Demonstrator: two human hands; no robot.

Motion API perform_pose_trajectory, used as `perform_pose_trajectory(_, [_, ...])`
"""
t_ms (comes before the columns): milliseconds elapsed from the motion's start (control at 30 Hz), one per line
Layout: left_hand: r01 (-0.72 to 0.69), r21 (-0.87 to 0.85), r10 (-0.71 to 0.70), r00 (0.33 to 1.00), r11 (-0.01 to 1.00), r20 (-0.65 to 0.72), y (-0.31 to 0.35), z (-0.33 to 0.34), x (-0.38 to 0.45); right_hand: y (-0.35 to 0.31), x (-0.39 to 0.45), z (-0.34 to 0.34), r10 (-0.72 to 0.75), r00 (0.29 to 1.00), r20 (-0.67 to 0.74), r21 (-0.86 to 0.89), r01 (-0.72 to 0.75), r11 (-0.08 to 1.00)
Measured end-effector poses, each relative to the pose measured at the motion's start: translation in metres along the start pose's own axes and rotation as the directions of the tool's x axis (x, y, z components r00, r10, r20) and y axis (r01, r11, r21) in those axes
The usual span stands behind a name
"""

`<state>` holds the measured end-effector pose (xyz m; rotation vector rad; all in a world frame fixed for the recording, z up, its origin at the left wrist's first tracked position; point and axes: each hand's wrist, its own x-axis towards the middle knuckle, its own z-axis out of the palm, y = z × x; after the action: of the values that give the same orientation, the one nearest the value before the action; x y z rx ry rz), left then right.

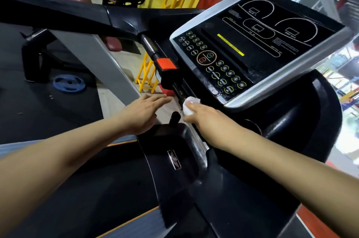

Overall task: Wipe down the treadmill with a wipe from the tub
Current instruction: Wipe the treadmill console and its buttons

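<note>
The treadmill console (258, 47) fills the upper right, black with a silver rim and rows of round buttons. In front of it runs a dark handlebar with a red safety key block (166, 64). My right hand (206, 116) grips a crumpled white wipe (189, 106) and presses it against the bar just below the console's near corner. To its left my left hand (144, 111) hovers with fingers straight and holds nothing. The tub is not in view.
A black cup holder (252, 127) sits right of my right arm. The treadmill's side rail (58, 14) runs across the upper left. On the floor lie a blue weight plate (69, 83) and a yellow rack (146, 76).
</note>
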<state>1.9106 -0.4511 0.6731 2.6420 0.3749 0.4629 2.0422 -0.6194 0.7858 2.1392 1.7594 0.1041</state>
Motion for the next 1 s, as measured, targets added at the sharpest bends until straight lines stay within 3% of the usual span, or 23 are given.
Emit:
perform_pose_trajectory(133, [0.016, -0.019, -0.017, 1.0, 1.0, -0.007, 0.01, -0.005, -0.003, -0.003, -0.012, -0.005, -0.068, 0.995, 0.068, -0.036, 0.071, 0.997])
perform_pose_trajectory(333, [-0.06, -0.026, 0.059, 0.998, 0.998, -0.032, 0.026, 0.0, 0.011, -0.012, 0.007, -0.013, 0.146, 0.989, 0.003, 0.169, -0.145, 0.975])
perform_pose_trajectory(600, [-0.107, 0.035, 0.109, 0.993, 0.994, -0.051, 0.067, -0.005, 0.016, -0.004, -0.062, -0.011, 0.324, 0.945, 0.045, 0.351, -0.319, 0.88])
perform_pose_trajectory(733, [-0.149, 0.082, 0.156, 0.985, 0.985, -0.074, 0.063, -0.002, 0.024, -0.017, -0.035, -0.014, 0.274, 0.959, -0.07, 0.374, -0.23, 0.899])
perform_pose_trajectory(833, [-0.166, 0.137, 0.177, 0.981, 0.977, -0.078, 0.064, -0.002, 0.025, -0.018, -0.037, -0.012, 0.303, 0.947, -0.105, 0.364, -0.247, 0.898])
perform_pose_trajectory(933, [-0.123, 0.167, 0.142, 0.984, 0.978, -0.107, 0.069, 0.0, 0.024, -0.011, -0.06, -0.014, 0.261, 0.963, -0.07, 0.352, -0.221, 0.909])
perform_pose_trajectory(1000, [-0.104, 0.201, 0.13, 0.984, 0.974, -0.121, 0.073, 0.003, 0.024, 0.003, -0.079, -0.017, 0.264, 0.964, -0.012, 0.44, -0.232, 0.868])
